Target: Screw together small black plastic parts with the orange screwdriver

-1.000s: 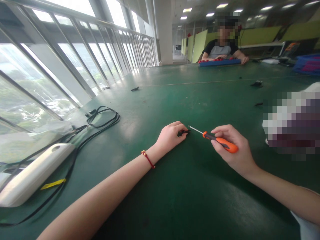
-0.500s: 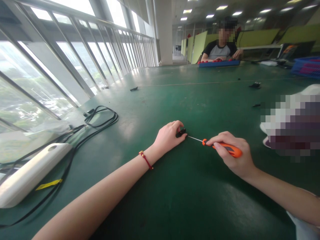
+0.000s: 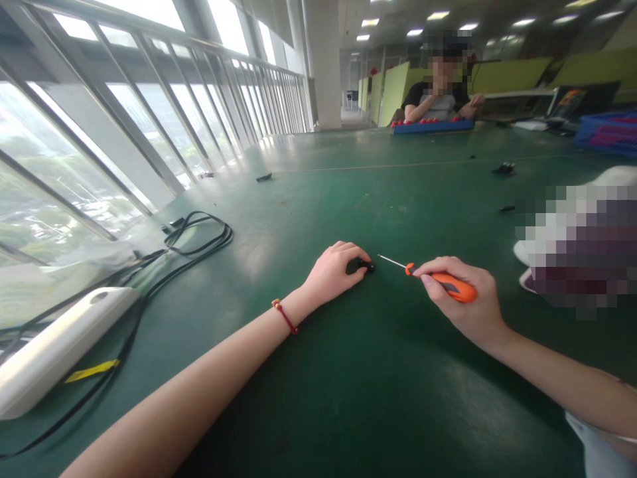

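My left hand (image 3: 336, 271), with a red cord bracelet at the wrist, rests on the green table (image 3: 318, 372). Its thumb and fingers are closed on a small black part (image 3: 367, 265), mostly covered by the hand, whose kind I cannot make out. To the right, my right hand (image 3: 462, 299) grips the orange and dark handle of a screwdriver (image 3: 454, 287). The thin metal shaft points left and slightly upward. Its tip stands a short way to the right of the black part, apart from it.
Black cables (image 3: 199, 245) and a white power strip (image 3: 64, 352) with a yellow tag lie at left. Small black pieces (image 3: 504, 168) lie farther back. A co-worker (image 3: 438, 99) sits behind a blue tray (image 3: 432, 127) of red items. A blue basket (image 3: 604, 133) stands far right.
The screwdriver tip has moved up and away from the black part, and the handle has tilted. My left hand has turned the black part slightly. The co-worker has raised a hand toward the head.
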`<state>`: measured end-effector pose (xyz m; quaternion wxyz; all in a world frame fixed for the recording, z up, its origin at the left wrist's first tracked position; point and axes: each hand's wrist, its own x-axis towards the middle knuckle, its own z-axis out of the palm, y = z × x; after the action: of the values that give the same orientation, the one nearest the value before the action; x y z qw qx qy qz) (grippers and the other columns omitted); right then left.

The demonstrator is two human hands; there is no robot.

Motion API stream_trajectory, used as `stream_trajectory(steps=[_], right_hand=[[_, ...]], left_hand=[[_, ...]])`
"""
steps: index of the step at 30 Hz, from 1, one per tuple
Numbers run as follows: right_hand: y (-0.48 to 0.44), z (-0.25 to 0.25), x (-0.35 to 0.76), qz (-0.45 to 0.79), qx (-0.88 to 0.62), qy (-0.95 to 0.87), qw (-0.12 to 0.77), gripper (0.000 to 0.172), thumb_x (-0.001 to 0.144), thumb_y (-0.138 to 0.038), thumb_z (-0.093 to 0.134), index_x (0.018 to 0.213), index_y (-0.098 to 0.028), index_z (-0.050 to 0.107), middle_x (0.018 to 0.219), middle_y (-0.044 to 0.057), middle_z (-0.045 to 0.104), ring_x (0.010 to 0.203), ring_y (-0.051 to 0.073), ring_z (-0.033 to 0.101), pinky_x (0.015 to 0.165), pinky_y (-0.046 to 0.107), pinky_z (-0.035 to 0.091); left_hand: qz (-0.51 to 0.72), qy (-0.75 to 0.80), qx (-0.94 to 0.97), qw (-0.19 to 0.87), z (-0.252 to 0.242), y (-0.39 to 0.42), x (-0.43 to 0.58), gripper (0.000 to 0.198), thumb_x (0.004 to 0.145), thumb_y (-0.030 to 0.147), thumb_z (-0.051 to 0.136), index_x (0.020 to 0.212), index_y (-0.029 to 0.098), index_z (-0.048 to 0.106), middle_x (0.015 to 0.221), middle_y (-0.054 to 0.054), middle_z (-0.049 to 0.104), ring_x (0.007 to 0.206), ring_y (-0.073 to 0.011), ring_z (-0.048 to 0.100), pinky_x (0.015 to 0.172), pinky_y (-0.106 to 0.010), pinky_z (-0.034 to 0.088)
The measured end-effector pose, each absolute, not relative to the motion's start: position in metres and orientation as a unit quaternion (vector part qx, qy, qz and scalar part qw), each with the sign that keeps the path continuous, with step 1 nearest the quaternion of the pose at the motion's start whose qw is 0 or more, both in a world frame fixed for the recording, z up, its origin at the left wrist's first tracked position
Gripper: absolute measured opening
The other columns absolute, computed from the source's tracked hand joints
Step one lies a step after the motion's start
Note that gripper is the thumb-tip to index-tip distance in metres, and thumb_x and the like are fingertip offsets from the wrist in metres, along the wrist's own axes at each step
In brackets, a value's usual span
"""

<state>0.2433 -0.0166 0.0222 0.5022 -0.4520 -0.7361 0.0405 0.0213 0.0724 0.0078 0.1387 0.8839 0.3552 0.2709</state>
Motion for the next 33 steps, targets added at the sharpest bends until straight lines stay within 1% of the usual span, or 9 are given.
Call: stream_trajectory(steps=[3, 9, 20, 24, 27, 28, 30, 32, 33], right_hand=[[-0.019, 0.025, 0.242, 0.027, -0.432, -0.742, 0.513, 0.008, 0.08, -0.014, 0.061, 0.077, -0.022, 0.062, 0.071, -0.002, 0.065, 0.062, 0.011, 0.058, 0.06, 0.023, 0.045], [-0.024, 0.031, 0.237, 0.024, -0.393, -0.768, 0.505, 0.013, 0.08, -0.011, 0.056, 0.077, -0.023, 0.063, 0.066, -0.003, 0.063, 0.058, 0.011, 0.056, 0.055, 0.023, 0.044], [-0.023, 0.029, 0.237, 0.047, -0.426, -0.756, 0.494, 0.011, 0.081, -0.017, 0.056, 0.076, -0.024, 0.062, 0.07, -0.002, 0.067, 0.06, 0.014, 0.06, 0.056, 0.027, 0.047], [-0.023, 0.03, 0.238, 0.056, -0.443, -0.756, 0.479, 0.008, 0.083, -0.021, 0.057, 0.082, -0.025, 0.064, 0.077, -0.001, 0.071, 0.065, 0.015, 0.063, 0.062, 0.029, 0.049], [-0.023, 0.027, 0.238, 0.072, -0.458, -0.744, 0.482, 0.006, 0.085, -0.022, 0.058, 0.087, -0.025, 0.062, 0.081, -0.001, 0.071, 0.065, 0.014, 0.064, 0.063, 0.028, 0.05], [-0.023, 0.026, 0.238, 0.072, -0.458, -0.736, 0.494, 0.008, 0.083, -0.02, 0.06, 0.089, -0.025, 0.061, 0.081, -0.001, 0.069, 0.065, 0.014, 0.064, 0.062, 0.027, 0.05], [-0.023, 0.023, 0.238, 0.077, -0.452, -0.718, 0.524, 0.021, 0.079, -0.017, 0.063, 0.098, -0.025, 0.058, 0.08, -0.001, 0.065, 0.066, 0.014, 0.063, 0.062, 0.027, 0.05], [-0.023, 0.021, 0.237, 0.098, -0.446, -0.71, 0.537, 0.034, 0.076, -0.017, 0.066, 0.106, -0.025, 0.053, 0.073, -0.003, 0.059, 0.063, 0.015, 0.059, 0.061, 0.028, 0.05], [-0.023, 0.021, 0.237, 0.108, -0.449, -0.712, 0.529, 0.033, 0.076, -0.019, 0.066, 0.106, -0.024, 0.053, 0.069, -0.004, 0.056, 0.06, 0.014, 0.058, 0.061, 0.028, 0.05]], left_hand=[[0.276, 0.387, 0.871, 0.121, 0.008, 0.071, 0.022, 0.011, 0.083, 0.022, 0.059, 0.09, 0.021, 0.068, 0.094, -0.002, 0.069, 0.092, -0.0202, 0.06, 0.086, -0.036, 0.049], [0.286, 0.397, 0.867, 0.097, 0.01, 0.065, 0.023, 0.012, 0.083, 0.019, 0.057, 0.088, 0.02, 0.067, 0.093, -0.002, 0.066, 0.087, -0.0166, 0.062, 0.076, -0.028, 0.05], [0.281, 0.394, 0.871, 0.085, 0.009, 0.065, 0.023, 0.012, 0.083, 0.02, 0.057, 0.088, 0.021, 0.068, 0.096, -0.002, 0.067, 0.088, -0.0165, 0.063, 0.076, -0.027, 0.05], [0.278, 0.389, 0.874, 0.085, 0.009, 0.065, 0.023, 0.011, 0.082, 0.019, 0.058, 0.087, 0.021, 0.068, 0.098, -0.002, 0.066, 0.088, -0.0158, 0.062, 0.075, -0.026, 0.049], [0.275, 0.388, 0.876, 0.077, 0.009, 0.065, 0.023, 0.011, 0.082, 0.019, 0.058, 0.086, 0.021, 0.068, 0.097, -0.002, 0.066, 0.088, -0.0158, 0.062, 0.073, -0.026, 0.048], [0.274, 0.389, 0.876, 0.075, 0.009, 0.065, 0.023, 0.011, 0.081, 0.018, 0.058, 0.086, 0.021, 0.067, 0.096, -0.002, 0.066, 0.087, -0.0158, 0.062, 0.073, -0.025, 0.048], [0.275, 0.389, 0.876, 0.074, 0.009, 0.065, 0.023, 0.01, 0.081, 0.018, 0.058, 0.085, 0.02, 0.067, 0.095, -0.002, 0.066, 0.087, -0.0158, 0.062, 0.073, -0.025, 0.048], [0.276, 0.387, 0.877, 0.074, 0.009, 0.064, 0.024, 0.01, 0.08, 0.018, 0.058, 0.085, 0.02, 0.067, 0.095, -0.002, 0.065, 0.086, -0.0158, 0.062, 0.073, -0.026, 0.048], [0.277, 0.386, 0.877, 0.075, 0.009, 0.064, 0.024, 0.01, 0.08, 0.018, 0.058, 0.085, 0.02, 0.067, 0.095, -0.002, 0.065, 0.085, -0.0158, 0.062, 0.073, -0.026, 0.048]])
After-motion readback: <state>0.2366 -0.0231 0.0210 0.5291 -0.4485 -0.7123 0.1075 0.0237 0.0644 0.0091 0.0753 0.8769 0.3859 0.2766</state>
